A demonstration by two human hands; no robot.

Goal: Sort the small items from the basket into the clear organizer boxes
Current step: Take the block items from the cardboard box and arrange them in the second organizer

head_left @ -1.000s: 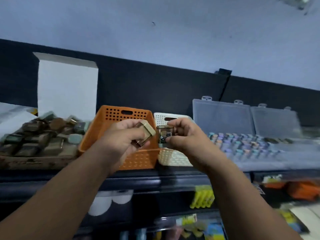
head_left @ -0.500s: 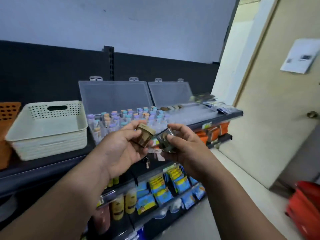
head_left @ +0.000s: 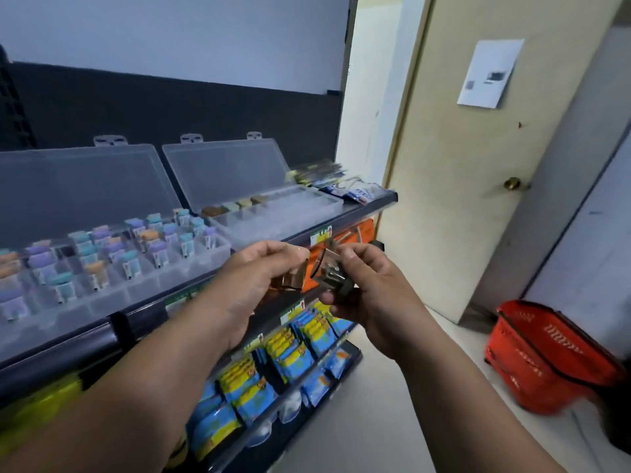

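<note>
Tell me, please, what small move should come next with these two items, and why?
Probably move the brown item held by the left hand forward to the right organizer box: its lid stands open, and similar brownish pieces sit in its back row.

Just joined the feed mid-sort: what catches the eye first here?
Centre frame, the left hand grips a small brown item and the right hand pinches a clear-wrapped dark item. On the top shelf behind, the left organizer box is packed with pastel-capped tubes; the right organizer box is mostly bare. A red shopping basket sits on the floor at right.
</note>
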